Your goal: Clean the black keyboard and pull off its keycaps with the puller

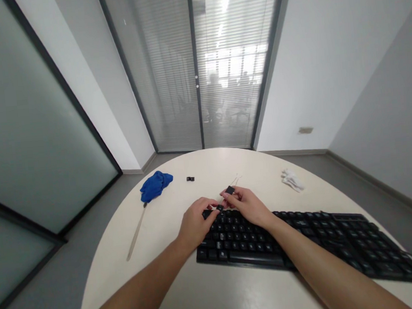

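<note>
A black keyboard [258, 258] lies across the front of the round table. My left hand [199, 222] is at its upper left corner, thumb and forefinger closed on a small black keycap [220, 207]. Just right of it, my right hand [248, 206] pinches a wire keycap puller [230, 190] by its dark, square handle. Thin pale wires stick out from the puller on the far side. My right forearm passes over the middle of the keyboard and hides some keys. Two loose black keycaps [190, 179] sit side by side farther back on the table.
On the left lies a blue cloth [155, 185] beside a slim pale stick [136, 233]. A crumpled white cloth [292, 180] is at the back right. The table's curved edge [223, 149] faces a glass door with blinds.
</note>
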The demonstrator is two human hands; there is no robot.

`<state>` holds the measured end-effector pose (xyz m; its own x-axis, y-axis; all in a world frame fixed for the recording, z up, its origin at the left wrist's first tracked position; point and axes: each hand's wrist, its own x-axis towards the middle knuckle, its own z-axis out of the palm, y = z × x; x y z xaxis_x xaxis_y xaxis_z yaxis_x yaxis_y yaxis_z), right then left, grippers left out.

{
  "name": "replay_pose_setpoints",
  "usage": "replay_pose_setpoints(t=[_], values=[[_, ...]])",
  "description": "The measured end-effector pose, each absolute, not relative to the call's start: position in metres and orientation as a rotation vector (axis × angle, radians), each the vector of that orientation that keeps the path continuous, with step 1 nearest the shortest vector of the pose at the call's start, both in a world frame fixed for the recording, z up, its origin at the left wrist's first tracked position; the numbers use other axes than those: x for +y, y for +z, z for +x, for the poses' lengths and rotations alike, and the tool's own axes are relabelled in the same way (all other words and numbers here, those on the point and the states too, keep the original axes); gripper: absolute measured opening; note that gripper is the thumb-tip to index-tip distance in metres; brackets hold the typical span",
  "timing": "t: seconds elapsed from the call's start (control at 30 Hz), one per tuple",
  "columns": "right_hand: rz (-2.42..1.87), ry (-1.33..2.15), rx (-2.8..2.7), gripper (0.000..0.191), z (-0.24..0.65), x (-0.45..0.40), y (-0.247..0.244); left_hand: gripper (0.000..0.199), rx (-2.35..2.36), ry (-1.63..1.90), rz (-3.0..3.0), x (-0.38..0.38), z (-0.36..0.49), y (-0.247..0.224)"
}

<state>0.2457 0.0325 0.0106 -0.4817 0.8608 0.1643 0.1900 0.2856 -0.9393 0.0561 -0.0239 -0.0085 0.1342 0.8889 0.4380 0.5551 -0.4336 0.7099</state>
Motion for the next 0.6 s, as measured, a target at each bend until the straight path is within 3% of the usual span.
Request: replay_pose_setpoints(t=[0.3,0.6], values=[[-0.920,1.398,-1.735,0.046,0.2452,0.0325,0.0084,0.021,1.343,1.155,2.144,-0.0262,0.0555,-0.0036],[-0.938,1.218,-1.864,0.041,0.2445,0.0334,0.0028,0.015,1.324,1.144,2.116,-0.0258,0.0553,-0.0059]])
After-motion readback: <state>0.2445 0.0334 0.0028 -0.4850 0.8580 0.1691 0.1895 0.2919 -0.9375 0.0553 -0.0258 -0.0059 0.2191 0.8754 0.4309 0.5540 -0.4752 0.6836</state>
